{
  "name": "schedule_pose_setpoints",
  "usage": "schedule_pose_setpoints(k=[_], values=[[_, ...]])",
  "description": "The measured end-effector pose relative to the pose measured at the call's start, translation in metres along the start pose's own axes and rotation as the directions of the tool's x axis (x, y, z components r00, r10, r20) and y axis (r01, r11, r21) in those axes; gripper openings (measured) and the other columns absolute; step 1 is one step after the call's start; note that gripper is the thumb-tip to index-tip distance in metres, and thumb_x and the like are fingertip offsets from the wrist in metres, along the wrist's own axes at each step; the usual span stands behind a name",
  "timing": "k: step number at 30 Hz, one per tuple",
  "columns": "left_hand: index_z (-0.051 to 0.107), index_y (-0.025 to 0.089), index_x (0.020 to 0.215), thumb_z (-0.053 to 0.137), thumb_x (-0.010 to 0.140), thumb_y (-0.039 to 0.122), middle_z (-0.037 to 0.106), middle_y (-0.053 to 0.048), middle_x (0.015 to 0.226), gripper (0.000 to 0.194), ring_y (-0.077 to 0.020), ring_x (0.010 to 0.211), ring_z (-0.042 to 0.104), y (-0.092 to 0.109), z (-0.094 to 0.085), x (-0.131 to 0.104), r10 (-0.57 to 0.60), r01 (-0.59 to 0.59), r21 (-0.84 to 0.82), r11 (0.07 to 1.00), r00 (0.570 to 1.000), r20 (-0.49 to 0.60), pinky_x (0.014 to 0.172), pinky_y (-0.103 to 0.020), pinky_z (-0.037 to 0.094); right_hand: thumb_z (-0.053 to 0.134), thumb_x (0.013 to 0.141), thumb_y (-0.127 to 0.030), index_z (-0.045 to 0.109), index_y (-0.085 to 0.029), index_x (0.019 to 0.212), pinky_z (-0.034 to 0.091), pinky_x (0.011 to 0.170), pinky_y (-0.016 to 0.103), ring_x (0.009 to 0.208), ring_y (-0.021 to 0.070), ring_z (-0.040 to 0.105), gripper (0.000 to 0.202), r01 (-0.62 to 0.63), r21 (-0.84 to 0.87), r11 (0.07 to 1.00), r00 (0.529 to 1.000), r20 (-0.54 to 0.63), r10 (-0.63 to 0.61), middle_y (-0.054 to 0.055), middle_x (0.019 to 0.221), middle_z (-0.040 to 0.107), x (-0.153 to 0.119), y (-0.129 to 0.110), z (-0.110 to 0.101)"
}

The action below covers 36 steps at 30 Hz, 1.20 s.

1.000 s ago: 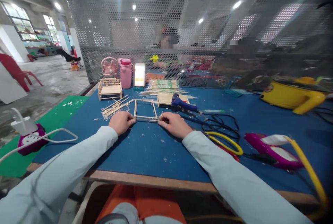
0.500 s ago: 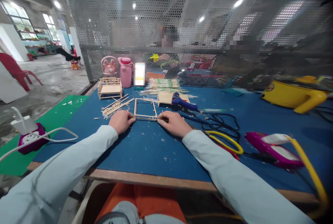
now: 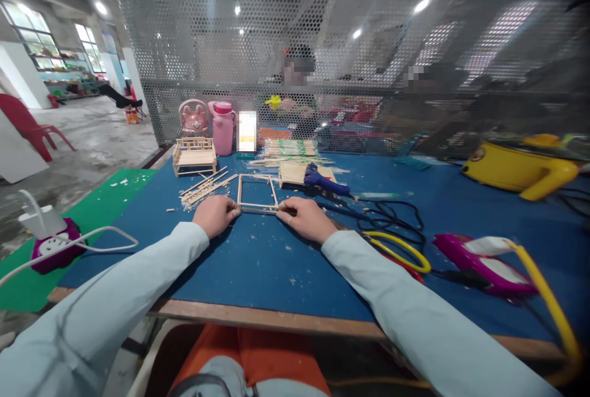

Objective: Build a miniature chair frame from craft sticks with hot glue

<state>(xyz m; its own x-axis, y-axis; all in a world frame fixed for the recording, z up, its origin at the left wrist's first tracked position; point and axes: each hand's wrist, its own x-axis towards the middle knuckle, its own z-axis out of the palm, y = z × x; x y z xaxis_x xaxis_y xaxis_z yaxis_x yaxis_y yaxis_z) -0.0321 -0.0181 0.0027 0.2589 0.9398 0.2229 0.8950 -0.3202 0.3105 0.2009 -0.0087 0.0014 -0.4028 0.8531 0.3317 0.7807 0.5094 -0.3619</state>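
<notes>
Left hand [image 3: 216, 216]: thumb and fingertips pinched at the left near corner of the frame [image 3: 257, 206]. Right hand [image 3: 306, 219]: same grip, right near corner. Frame sits mid-table, beyond the near edge of the table [image 3: 258, 268]; glue gun [image 3: 326, 182] lies beyond the right hand.

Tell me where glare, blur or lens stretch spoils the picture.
Head view: streaks of glare by the ceiling lamp; head view: screen blown out and pixelated; head view: pot smeared and stretched towards the edge; head view: frame fairly clear, though its joints are too small to judge.
</notes>
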Motion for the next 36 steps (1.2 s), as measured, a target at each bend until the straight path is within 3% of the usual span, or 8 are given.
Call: schedule_pose_setpoints(k=[11,15,18,20,23,26,32,36], values=[[0.067,0.017,0.081,0.055,0.074,0.032,0.065,-0.006,0.073,0.02,-0.0192,0.069,0.058,0.0,-0.003,-0.003,-0.026,0.025,-0.043,0.999,1.0,-0.01,0.065,-0.029,0.042,0.057,0.074,-0.024,0.064,-0.017,0.067,0.039,0.061,0.024,0.063,0.0134,0.054,0.012,0.032,-0.035,0.999,0.999,0.032,-0.031,0.003,0.069,0.062,-0.007,0.0,-0.021],[0.058,0.013,0.089,0.054,0.071,0.025,0.06,-0.006,0.074,0.022,-0.018,0.068,0.055,0.012,-0.019,-0.017,-0.035,0.028,-0.034,0.999,0.972,-0.233,0.065,-0.029,0.043,0.055,0.077,-0.024,0.063,-0.017,0.069,0.039,0.061,0.024,0.064,0.013,0.053,0.014,0.175,-0.068,0.982,0.984,-0.031,-0.177,0.003,0.069,0.061,-0.014,-0.006,-0.03],[0.055,0.012,0.1,0.045,0.077,0.022,0.06,-0.009,0.086,0.027,-0.0179,0.081,0.055,0.038,-0.027,-0.028,0.165,-0.204,-0.06,0.977,0.904,-0.394,0.076,-0.029,0.043,0.048,0.083,-0.027,0.063,-0.016,0.074,0.039,0.066,0.025,0.071,0.0146,0.053,0.02,0.311,-0.148,0.939,0.939,-0.106,-0.328,0.006,0.075,0.061,-0.017,-0.018,-0.027],[0.054,0.013,0.107,0.045,0.077,0.022,0.062,-0.011,0.095,0.033,-0.0206,0.09,0.055,0.055,-0.027,-0.029,0.262,-0.283,-0.032,0.959,0.92,-0.293,0.08,-0.031,0.042,0.044,0.086,-0.028,0.062,-0.016,0.077,0.039,0.068,0.026,0.074,0.0161,0.052,0.024,0.365,-0.248,0.897,0.906,-0.126,-0.404,0.008,0.077,0.061,-0.018,-0.026,-0.023],[0.063,0.015,0.084,0.042,0.08,0.026,0.065,-0.009,0.077,0.024,-0.0193,0.07,0.058,0.07,-0.022,-0.022,0.209,-0.209,-0.083,0.974,0.978,-0.01,0.065,-0.028,0.041,0.039,0.088,-0.029,0.062,-0.016,0.077,0.036,0.066,0.028,0.074,0.0173,0.05,0.028,0.388,-0.364,0.847,0.884,-0.113,-0.453,0.009,0.076,0.061,-0.02,-0.032,-0.018],[0.063,0.015,0.07,0.04,0.081,0.027,0.063,-0.006,0.064,0.028,-0.0149,0.057,0.052,0.069,-0.018,-0.012,0.204,-0.18,-0.19,0.965,0.972,0.115,0.054,-0.024,0.035,0.037,0.089,-0.029,0.061,-0.016,0.075,0.034,0.064,0.03,0.073,0.018,0.05,0.03,0.385,-0.381,0.841,0.881,-0.119,-0.457,0.01,0.077,0.062,-0.021,-0.031,-0.014],[0.061,0.012,0.064,0.042,0.081,0.03,0.054,0.0,0.053,0.031,-0.0106,0.05,0.043,0.056,-0.011,-0.007,0.226,-0.183,-0.344,0.921,0.97,0.09,0.05,-0.022,0.028,0.041,0.087,-0.025,0.062,-0.014,0.086,0.037,0.069,0.032,0.08,0.0208,0.054,0.024,0.41,-0.353,0.841,0.878,-0.098,-0.469,0.013,0.086,0.064,-0.022,-0.035,-0.021],[0.059,0.013,0.066,0.041,0.081,0.033,0.053,0.001,0.054,0.031,-0.0098,0.052,0.041,0.051,-0.01,-0.01,0.162,-0.145,-0.454,0.879,0.987,-0.001,0.052,-0.022,0.03,0.05,0.08,-0.027,0.051,-0.008,0.114,0.037,0.087,0.036,0.104,0.0249,0.051,0.039,0.241,-0.327,0.914,0.837,-0.406,-0.366,0.017,0.111,0.059,-0.033,-0.024,-0.047]])
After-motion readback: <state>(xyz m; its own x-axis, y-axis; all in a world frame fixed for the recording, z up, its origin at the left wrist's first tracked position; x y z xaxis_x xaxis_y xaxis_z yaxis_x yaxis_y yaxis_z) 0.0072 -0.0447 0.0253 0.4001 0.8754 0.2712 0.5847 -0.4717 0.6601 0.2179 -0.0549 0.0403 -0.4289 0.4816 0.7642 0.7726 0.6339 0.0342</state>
